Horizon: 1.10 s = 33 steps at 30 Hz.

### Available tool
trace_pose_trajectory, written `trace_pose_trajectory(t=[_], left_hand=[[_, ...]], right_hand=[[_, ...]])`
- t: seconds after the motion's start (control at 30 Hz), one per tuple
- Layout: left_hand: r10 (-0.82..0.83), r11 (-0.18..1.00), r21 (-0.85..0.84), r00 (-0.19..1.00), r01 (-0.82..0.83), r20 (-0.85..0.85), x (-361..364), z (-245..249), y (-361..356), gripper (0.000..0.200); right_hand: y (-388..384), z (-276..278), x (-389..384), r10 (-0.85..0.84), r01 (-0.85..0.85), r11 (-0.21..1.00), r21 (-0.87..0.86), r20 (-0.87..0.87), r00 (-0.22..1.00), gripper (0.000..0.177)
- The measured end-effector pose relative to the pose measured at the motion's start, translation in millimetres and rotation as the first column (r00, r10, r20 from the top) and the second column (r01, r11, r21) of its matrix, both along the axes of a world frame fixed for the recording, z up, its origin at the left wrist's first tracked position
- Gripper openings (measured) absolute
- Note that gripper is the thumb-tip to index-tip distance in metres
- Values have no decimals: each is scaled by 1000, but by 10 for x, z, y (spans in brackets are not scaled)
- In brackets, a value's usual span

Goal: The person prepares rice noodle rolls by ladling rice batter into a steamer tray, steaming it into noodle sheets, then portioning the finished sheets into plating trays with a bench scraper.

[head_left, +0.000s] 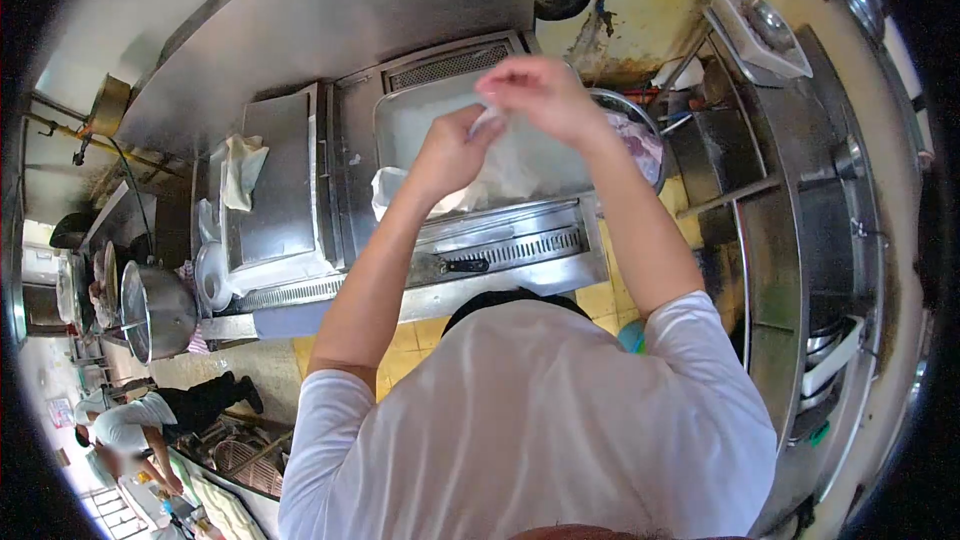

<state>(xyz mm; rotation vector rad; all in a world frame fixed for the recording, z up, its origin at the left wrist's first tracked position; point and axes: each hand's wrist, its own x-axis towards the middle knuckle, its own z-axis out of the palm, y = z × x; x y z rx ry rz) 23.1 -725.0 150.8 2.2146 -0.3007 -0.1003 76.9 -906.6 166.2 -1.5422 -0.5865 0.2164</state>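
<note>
Both my hands are raised together over a large metal tray with a pale, whitish inside. My left hand is closed, its fingers pinching a thin whitish piece that looks like plastic film. Just above and to the right, my right hand has its fingers curled in close to the left fingertips. Motion smears them, and what they grip, if anything, is hidden. Crumpled white, partly see-through plastic lies along the tray's near side, below my hands.
Right of the tray stands a metal bowl of pinkish raw meat. A black-handled tool lies on the front ledge. At left, a cloth rests on a steel cover. Another person bends over a counter at lower left.
</note>
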Motion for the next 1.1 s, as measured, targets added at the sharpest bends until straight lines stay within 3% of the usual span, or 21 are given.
trace_pose_trajectory(t=[0.07,0.1,0.17,0.23,0.3,0.37,0.4,0.5,0.53,0.6,0.67,0.73,0.77,0.83,0.87,0.93,0.97,1.0,1.03,1.07,1.1], left_hand=[[179,978,-111,984,-175,23,41,122,-23,27],[176,979,-105,984,-172,26,58,157,-21,27],[241,970,-134,892,-204,382,80,215,-22,24],[235,972,-92,882,-216,410,8,371,-30,22],[234,971,-50,870,-236,434,-13,407,50,20],[335,937,-266,792,-225,511,-6,375,290,17],[450,882,-349,787,-316,423,-57,483,402,13],[586,808,-382,671,-448,454,-11,302,801,13],[571,817,-382,702,-432,427,-4,214,859,13],[562,819,-386,728,-425,393,8,43,857,12],[382,918,-285,811,-277,442,-12,-120,601,12],[323,946,-182,851,-270,414,-87,-5,357,12],[263,964,-79,885,-253,385,-113,67,294,13],[306,952,-166,829,-258,468,-112,159,463,13],[358,932,-256,761,-257,541,-95,197,601,13],[603,795,-376,693,-477,396,-87,198,931,13],[591,802,-252,654,-542,473,-60,-2,1148,15],[596,798,-253,650,-547,472,-60,-252,1210,15],[638,768,-229,680,-598,362,-80,-516,1272,17],[672,740,-199,698,-642,249,-90,-759,1318,19],[616,778,-12,759,-628,212,-110,-981,1287,25]], right_hand=[[-59,171,34,-17,19,995,100,-21,1000,23],[-81,207,37,-31,40,980,194,-48,998,24],[65,135,-8,-10,27,976,217,-76,997,24],[209,-93,-50,11,16,971,239,-108,994,25],[333,-531,-62,6,-61,973,-222,-240,971,27],[297,-1046,-107,-44,-16,943,-332,-171,984,31],[164,-1348,-85,-100,42,892,-449,-106,989,32],[-438,-2136,94,-189,294,649,-702,225,956,34],[-396,-1982,97,-182,284,651,-704,219,959,34],[-335,-1552,150,-186,96,636,-765,-31,982,34],[78,-1175,84,-182,201,904,-377,85,980,32],[523,-759,-28,-14,18,999,-40,104,994,31],[622,-686,-103,-17,21,999,-39,103,995,31],[719,-607,-226,22,-44,883,-468,-54,998,33],[668,-920,-166,10,15,845,-534,44,999,34],[346,-1973,35,-4,162,756,-634,243,970,31],[97,-2303,125,-8,248,709,-661,344,939,29],[-115,-2293,144,-14,222,571,-791,260,965,27],[-226,-2243,116,-42,174,416,-892,172,984,26],[-245,-2187,24,-45,173,417,-893,169,984,26],[-278,-2100,-92,-24,336,324,-885,347,938,25]])
